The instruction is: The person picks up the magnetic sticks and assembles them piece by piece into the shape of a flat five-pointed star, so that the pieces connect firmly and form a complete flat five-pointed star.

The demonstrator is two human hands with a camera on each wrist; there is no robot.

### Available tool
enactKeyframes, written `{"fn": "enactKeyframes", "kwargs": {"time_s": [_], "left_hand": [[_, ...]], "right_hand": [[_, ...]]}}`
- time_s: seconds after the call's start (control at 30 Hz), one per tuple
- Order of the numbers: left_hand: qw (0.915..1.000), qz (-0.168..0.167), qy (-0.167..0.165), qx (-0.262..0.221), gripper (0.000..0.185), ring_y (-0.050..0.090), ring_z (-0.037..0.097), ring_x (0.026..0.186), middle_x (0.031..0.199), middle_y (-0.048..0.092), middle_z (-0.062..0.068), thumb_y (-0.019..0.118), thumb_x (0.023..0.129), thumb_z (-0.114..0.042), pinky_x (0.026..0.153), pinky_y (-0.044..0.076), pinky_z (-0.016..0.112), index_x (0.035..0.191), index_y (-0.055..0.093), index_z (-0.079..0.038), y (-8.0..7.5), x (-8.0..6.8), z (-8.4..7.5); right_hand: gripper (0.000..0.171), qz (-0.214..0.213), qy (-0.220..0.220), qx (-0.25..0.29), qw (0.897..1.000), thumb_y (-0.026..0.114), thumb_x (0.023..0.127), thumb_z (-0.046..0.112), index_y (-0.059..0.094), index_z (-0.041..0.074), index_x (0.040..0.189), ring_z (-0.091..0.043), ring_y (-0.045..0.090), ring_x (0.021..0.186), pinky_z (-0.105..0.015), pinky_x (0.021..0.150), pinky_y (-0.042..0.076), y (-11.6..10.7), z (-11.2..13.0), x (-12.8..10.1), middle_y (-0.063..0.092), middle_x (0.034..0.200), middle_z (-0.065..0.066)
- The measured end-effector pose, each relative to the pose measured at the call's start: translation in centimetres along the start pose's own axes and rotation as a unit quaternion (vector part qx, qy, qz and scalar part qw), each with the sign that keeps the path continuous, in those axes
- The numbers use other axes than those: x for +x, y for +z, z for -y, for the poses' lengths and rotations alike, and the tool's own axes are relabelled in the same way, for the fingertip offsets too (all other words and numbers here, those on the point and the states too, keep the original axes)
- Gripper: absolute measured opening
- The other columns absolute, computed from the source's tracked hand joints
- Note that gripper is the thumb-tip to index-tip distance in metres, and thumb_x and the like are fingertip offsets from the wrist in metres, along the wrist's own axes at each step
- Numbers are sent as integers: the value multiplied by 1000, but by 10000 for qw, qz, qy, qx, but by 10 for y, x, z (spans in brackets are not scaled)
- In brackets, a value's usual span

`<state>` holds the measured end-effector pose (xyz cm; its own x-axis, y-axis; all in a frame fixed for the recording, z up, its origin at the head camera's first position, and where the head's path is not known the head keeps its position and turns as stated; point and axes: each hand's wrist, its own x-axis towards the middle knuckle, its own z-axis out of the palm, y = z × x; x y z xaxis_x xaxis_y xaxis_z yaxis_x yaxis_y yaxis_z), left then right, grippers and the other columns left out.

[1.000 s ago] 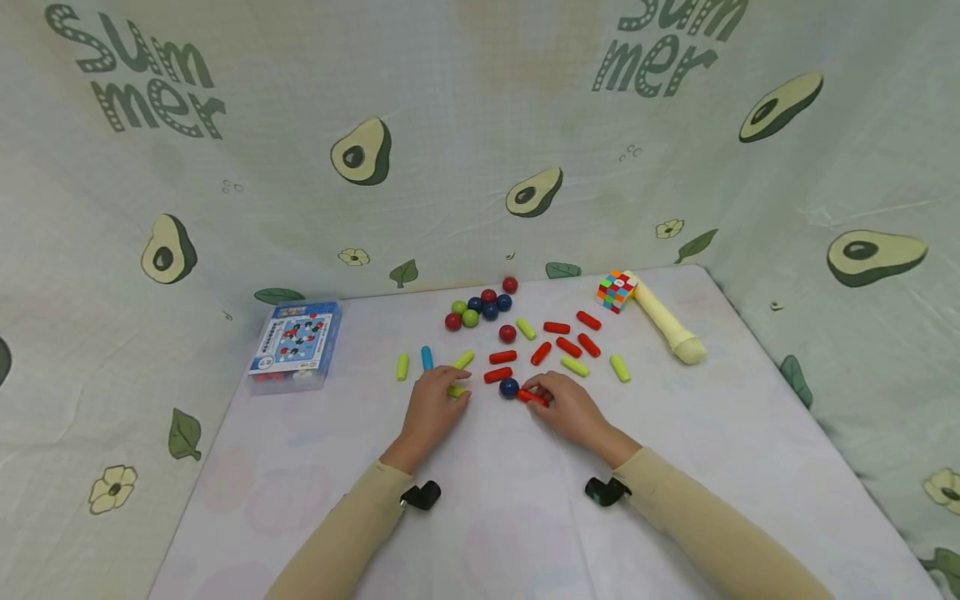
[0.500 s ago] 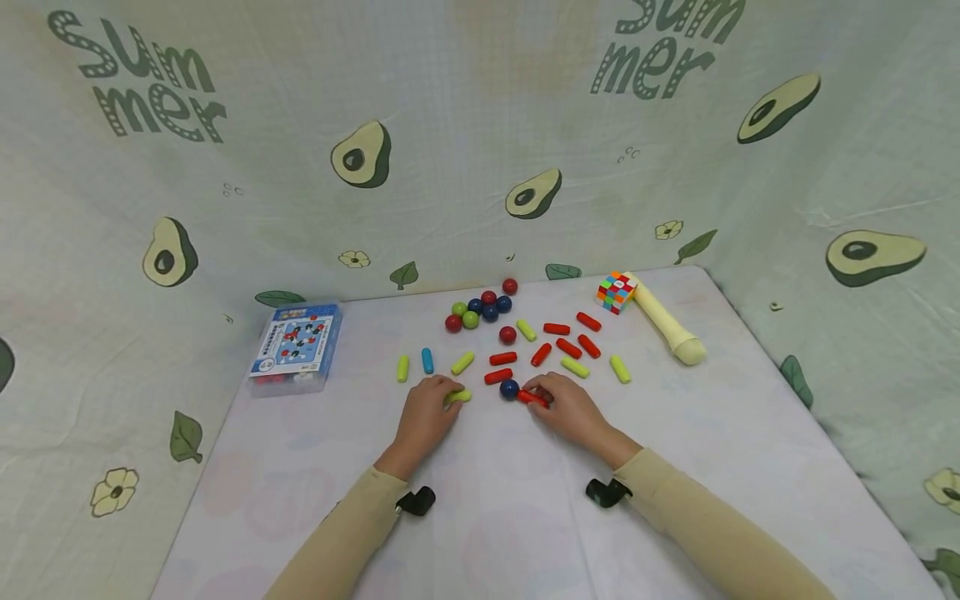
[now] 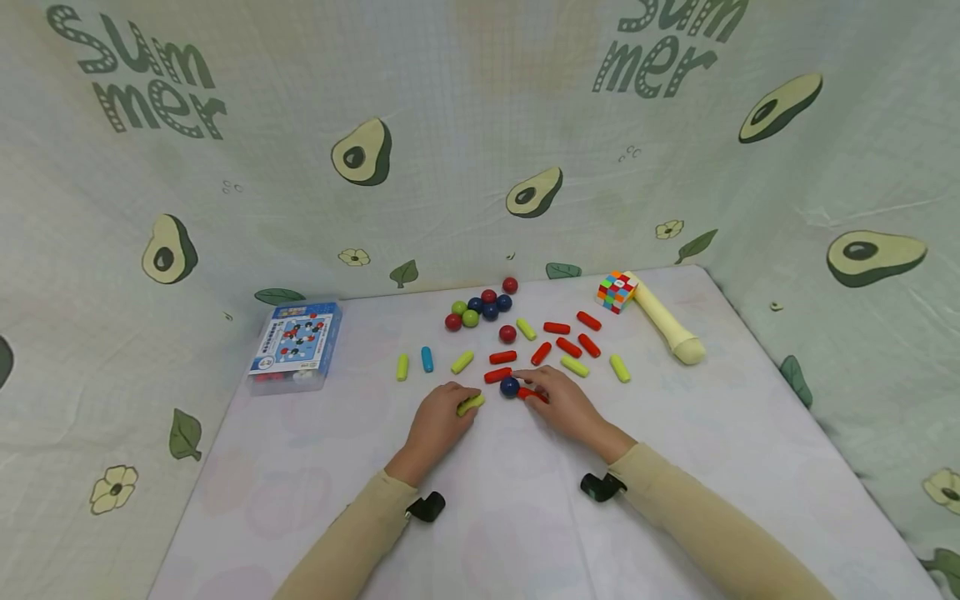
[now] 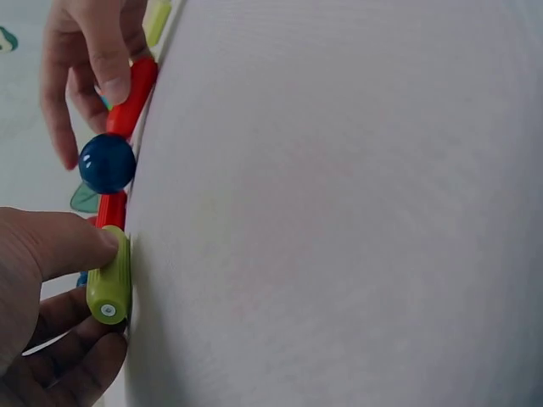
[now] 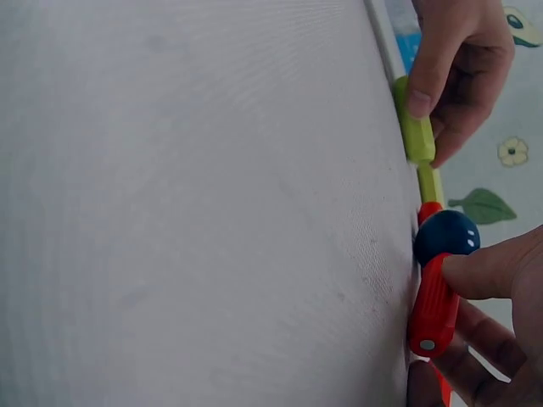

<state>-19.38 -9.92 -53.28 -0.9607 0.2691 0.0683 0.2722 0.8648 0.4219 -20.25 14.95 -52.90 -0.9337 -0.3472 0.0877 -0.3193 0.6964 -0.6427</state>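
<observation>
Green stick [image 3: 470, 405] pinched in left hand [image 3: 437, 422], red stick [image 3: 532, 394] gripped by right hand [image 3: 564, 405] seemingly touching blue ball [image 3: 509, 387], bare bench [image 3: 510, 533] nearer than both hands.

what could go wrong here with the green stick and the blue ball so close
1. The left hand pinches the green stick close to the blue ball; a nudge might roll the ball off the red stick that the right hand holds against it.
2. A loose red stick lies right behind the ball, so it may get knocked aside.
</observation>
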Motion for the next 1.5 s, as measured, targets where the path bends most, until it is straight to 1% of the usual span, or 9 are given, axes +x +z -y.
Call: {"fn": "enactKeyframes", "kwargs": {"time_s": [0.17, 0.3, 0.43, 0.67, 0.83, 1.1, 1.17, 1.3, 1.5], "left_hand": [[9999, 1, -87, 129, 33, 60, 14, 95, 107, 65, -1, 78, 91, -20, 85, 54, 30, 124, 75, -20, 0, -1, -3], [9999, -100, -41, 67, 31, 62, 16, 98, 108, 67, 0, 77, 92, -19, 87, 55, 33, 122, 75, -19, 1, -1, -4], [9994, -218, -75, -254, 27, 64, 16, 101, 112, 70, -1, 76, 92, -19, 89, 54, 35, 120, 76, -17, 3, -2, -4], [9920, -241, -309, -1199, 26, 57, 12, 85, 99, 68, -4, 76, 94, -19, 75, 52, 28, 120, 75, -17, 6, -1, -10], [9904, -146, -352, -1326, 26, 58, 11, 86, 100, 68, -4, 76, 94, -21, 77, 52, 27, 119, 75, -17, 9, 1, -14], [9901, -181, -313, -1358, 25, 59, 10, 86, 98, 68, -4, 76, 93, -21, 77, 52, 27, 117, 75, -15, 10, 2, -19], [9898, -172, -290, -1386, 26, 59, 11, 87, 99, 68, -4, 76, 94, -23, 78, 53, 27, 118, 74, -14, 10, 3, -19], [9908, -139, -279, -1319, 28, 59, 11, 87, 99, 68, -4, 76, 94, -24, 79, 53, 27, 120, 73, -14, 12, 7, -20], [9912, -103, -435, -1246, 26, 56, 12, 84, 95, 65, -5, 77, 92, -22, 76, 51, 26, 117, 73, -15, 14, 8, -21]], "right_hand": [[45, 4, -45, -59, 10000, 72, 96, 14, 65, 25, 138, -17, 58, 100, -38, 90, 53, 1, 2, 0, 64, 117, -2], [45, 7, -29, -134, 9999, 73, 95, 14, 64, 24, 139, -19, 59, 103, -40, 91, 53, 2, 3, 0, 65, 121, -3], [46, 42, 51, -153, 9999, 73, 96, 16, 63, 24, 140, -21, 59, 108, -42, 95, 53, 4, 3, 0, 65, 127, -4], [45, 10, 64, -191, 9998, 74, 95, 16, 64, 23, 139, -20, 59, 105, -41, 94, 53, 4, 5, 0, 65, 126, -4], [45, -5, -12, -196, 9998, 74, 95, 15, 64, 22, 138, -21, 60, 106, -43, 95, 53, 4, 7, -1, 66, 126, -4], [45, 26, -43, -207, 9998, 74, 95, 15, 65, 23, 137, -22, 61, 110, -44, 97, 52, 3, 9, -1, 66, 127, -5], [44, 27, -41, -199, 9998, 74, 94, 15, 65, 23, 137, -22, 61, 109, -44, 97, 52, 3, 9, -1, 67, 126, -5], [44, 11, -100, -197, 9998, 75, 94, 14, 66, 22, 136, -19, 60, 99, -40, 90, 53, 3, 8, -1, 67, 114, -2], [50, -37, 47, -208, 9998, 78, 91, 15, 64, 21, 138, -13, 56, 89, -32, 79, 52, 2, 5, -2, 62, 100, 4]]}}
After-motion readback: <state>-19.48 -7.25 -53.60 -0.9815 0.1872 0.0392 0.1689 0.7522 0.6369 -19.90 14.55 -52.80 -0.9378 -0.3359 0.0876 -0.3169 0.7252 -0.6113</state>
